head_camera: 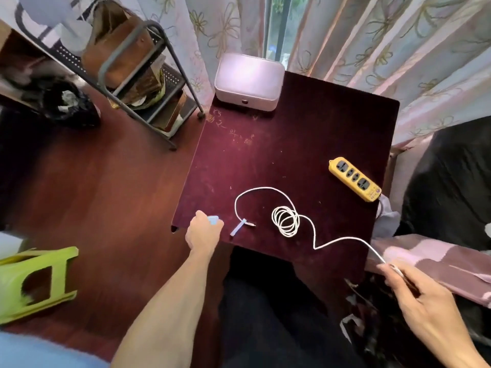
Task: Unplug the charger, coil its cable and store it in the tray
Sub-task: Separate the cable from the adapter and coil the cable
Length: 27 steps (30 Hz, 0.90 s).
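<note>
Already unplugged: your right hand pinches the cable end, off the table's near edge.
Left hand: closed around the pale blue charger.
Coil: partly wound, loose tail left.
Power strip: sockets empty.
Tray: far edge, storing remains.

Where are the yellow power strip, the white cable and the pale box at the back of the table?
yellow power strip (354, 178), head view, middle of its socket face
white cable (285, 221), head view, on the coiled loops
pale box (249, 80), head view, centre of its lid
</note>
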{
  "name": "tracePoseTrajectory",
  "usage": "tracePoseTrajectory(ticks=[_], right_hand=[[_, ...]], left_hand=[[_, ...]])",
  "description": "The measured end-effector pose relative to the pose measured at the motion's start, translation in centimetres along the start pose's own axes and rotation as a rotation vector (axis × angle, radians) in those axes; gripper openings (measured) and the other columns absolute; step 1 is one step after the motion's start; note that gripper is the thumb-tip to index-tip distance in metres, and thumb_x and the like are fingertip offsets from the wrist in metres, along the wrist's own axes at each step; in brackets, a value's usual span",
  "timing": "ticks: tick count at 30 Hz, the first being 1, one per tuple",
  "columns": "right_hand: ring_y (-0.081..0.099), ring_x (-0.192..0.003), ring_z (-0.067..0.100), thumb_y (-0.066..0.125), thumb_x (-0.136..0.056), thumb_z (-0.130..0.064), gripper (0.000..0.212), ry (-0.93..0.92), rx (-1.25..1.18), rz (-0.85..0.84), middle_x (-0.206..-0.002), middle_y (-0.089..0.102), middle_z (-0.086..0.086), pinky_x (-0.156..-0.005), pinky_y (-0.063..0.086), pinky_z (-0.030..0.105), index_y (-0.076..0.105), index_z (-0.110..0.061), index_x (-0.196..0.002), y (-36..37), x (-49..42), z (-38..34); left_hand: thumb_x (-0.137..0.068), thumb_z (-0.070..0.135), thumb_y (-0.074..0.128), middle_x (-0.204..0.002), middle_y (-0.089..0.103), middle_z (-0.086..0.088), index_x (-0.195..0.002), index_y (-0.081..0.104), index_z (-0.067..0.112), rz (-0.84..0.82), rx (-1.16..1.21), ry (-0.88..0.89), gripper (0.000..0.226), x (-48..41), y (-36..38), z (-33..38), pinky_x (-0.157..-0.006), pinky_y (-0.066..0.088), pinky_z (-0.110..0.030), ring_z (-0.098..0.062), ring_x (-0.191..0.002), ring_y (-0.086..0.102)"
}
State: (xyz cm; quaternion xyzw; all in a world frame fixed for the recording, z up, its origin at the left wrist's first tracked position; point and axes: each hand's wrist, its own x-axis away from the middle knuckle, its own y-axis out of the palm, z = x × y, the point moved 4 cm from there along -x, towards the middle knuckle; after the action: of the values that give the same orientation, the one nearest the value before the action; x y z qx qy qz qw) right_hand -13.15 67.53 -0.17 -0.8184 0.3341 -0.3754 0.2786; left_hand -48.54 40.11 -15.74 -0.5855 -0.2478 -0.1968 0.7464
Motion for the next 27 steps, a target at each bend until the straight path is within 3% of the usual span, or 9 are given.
tracePoseTrajectory(ticks=[6, 8, 12, 15, 18, 20, 22, 24, 27], right_hand=[[0.072, -0.095, -0.005, 0.058, -0.094, -0.071, 0.040, 0.127, -0.045, 0.050, -0.099, 0.078, -0.022, -0.083, 0.047, 0.005, 0.076, -0.042, -0.113, 2.2, 1.2, 3.2], [0.070, -0.096, -0.009, 0.053, -0.093, -0.078, 0.050, 0.158, -0.055, 0.042, -0.102, 0.078, -0.021, -0.080, 0.045, -0.002, 0.075, -0.040, -0.118, 2.7, 1.7, 2.7], [0.070, -0.102, -0.009, 0.059, -0.095, -0.070, 0.039, 0.100, -0.085, 0.059, -0.108, 0.077, -0.024, -0.084, 0.044, -0.003, 0.076, -0.043, -0.117, 2.8, 2.0, 1.1], [0.068, -0.105, 0.003, 0.065, -0.098, -0.046, 0.014, -0.032, -0.044, 0.125, -0.111, 0.073, -0.019, -0.094, 0.049, 0.015, 0.076, -0.049, -0.106, 1.3, 2.1, -1.3], [0.053, -0.087, 0.022, 0.065, -0.103, -0.036, 0.016, -0.280, 0.145, 0.300, -0.096, 0.055, -0.006, -0.084, 0.047, 0.041, 0.077, -0.035, -0.113, -1.1, 2.0, -4.5], [0.054, -0.076, 0.023, 0.059, -0.102, -0.040, 0.032, -0.349, 0.110, 0.367, -0.084, 0.059, -0.002, -0.074, 0.049, 0.048, 0.080, -0.020, -0.116, -2.9, 2.2, -6.6], [0.064, -0.077, 0.022, 0.061, -0.106, -0.032, 0.026, -0.371, 0.017, 0.393, -0.085, 0.069, -0.003, -0.073, 0.052, 0.054, 0.078, -0.014, -0.115, -4.4, 2.6, -9.0], [0.070, -0.087, 0.018, 0.066, -0.102, -0.020, 0.017, -0.412, -0.069, 0.439, -0.095, 0.075, -0.003, -0.078, 0.056, 0.052, 0.078, -0.013, -0.112, -5.8, 3.9, -11.9], [0.066, -0.093, 0.004, 0.071, -0.098, -0.019, 0.015, -0.526, -0.106, 0.494, -0.099, 0.073, -0.009, -0.083, 0.055, 0.035, 0.078, -0.018, -0.111, -6.6, 6.5, -15.7]], left_hand=[[-0.081, 0.038, 0.072, -0.108, 0.066, -0.014, -0.108, 0.053, 0.007, 0.025, -0.010, -0.061, 0.045, -3.6, 2.9, -1.4, -0.082, 0.049, -0.044, -0.036, -0.101, 0.064], [-0.082, 0.039, 0.073, -0.108, 0.065, -0.013, -0.108, 0.053, 0.008, 0.039, -0.004, -0.062, 0.045, -3.5, 3.2, -1.3, -0.082, 0.048, -0.043, -0.034, -0.100, 0.064], [-0.085, 0.041, 0.071, -0.117, 0.064, -0.016, -0.118, 0.050, 0.008, -0.021, -0.030, -0.089, 0.051, -2.9, 3.1, -1.1, -0.088, 0.049, -0.047, -0.035, -0.107, 0.062], [-0.083, 0.048, 0.072, -0.137, 0.052, -0.019, -0.139, 0.039, 0.006, -0.050, -0.047, -0.092, 0.077, -1.0, 1.5, -0.2, -0.099, 0.045, -0.050, -0.036, -0.126, 0.050], [-0.088, 0.045, 0.066, -0.131, 0.055, -0.017, -0.135, 0.048, 0.008, -0.057, 0.107, -0.038, 0.062, 2.6, -1.4, 2.2, -0.099, 0.043, -0.047, -0.035, -0.124, 0.049], [-0.093, 0.040, 0.061, -0.103, 0.066, -0.011, -0.108, 0.063, 0.009, -0.213, 0.335, 0.006, 0.034, 6.2, -3.4, 5.1, -0.084, 0.049, -0.040, -0.033, -0.104, 0.064], [-0.099, 0.034, 0.057, -0.078, 0.069, -0.008, -0.100, 0.069, 0.004, -0.465, 0.580, -0.030, 0.032, 10.9, -5.1, 8.4, -0.059, 0.050, -0.029, -0.024, -0.069, 0.065], [-0.101, 0.040, 0.051, -0.078, 0.078, -0.007, -0.105, 0.070, 0.003, -0.709, 0.684, 0.020, 0.041, 16.4, -7.1, 11.4, -0.053, 0.048, -0.021, -0.015, -0.059, 0.065], [-0.101, 0.050, 0.045, -0.099, 0.080, -0.011, -0.112, 0.073, 0.007, -0.965, 0.736, 0.117, 0.053, 23.7, -9.5, 14.9, -0.066, 0.053, -0.025, -0.016, -0.074, 0.073]])
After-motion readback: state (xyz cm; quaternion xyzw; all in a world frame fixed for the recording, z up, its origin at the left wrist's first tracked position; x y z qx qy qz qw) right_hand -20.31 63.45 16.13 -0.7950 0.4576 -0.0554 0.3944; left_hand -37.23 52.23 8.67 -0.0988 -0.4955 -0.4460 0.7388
